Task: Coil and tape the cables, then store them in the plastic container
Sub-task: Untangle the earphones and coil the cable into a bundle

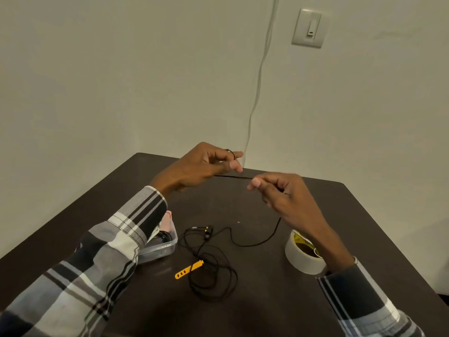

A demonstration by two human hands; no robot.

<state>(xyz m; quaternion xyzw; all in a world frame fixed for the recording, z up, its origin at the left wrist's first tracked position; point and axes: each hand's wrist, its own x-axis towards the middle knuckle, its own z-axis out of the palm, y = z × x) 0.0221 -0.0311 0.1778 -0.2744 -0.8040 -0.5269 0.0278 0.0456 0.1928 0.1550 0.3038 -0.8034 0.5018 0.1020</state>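
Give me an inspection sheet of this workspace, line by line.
Surface: dark table.
Job's things: black earphone cable loosely heaped; tape roll; plastic container already holding a dark coil.
Clutter: yellow strap beside the heap.
Grips: left hand and right hand pinch a taut cable stretch above the table.
Cables: white wire down the wall.
Surroundings: wall switch.
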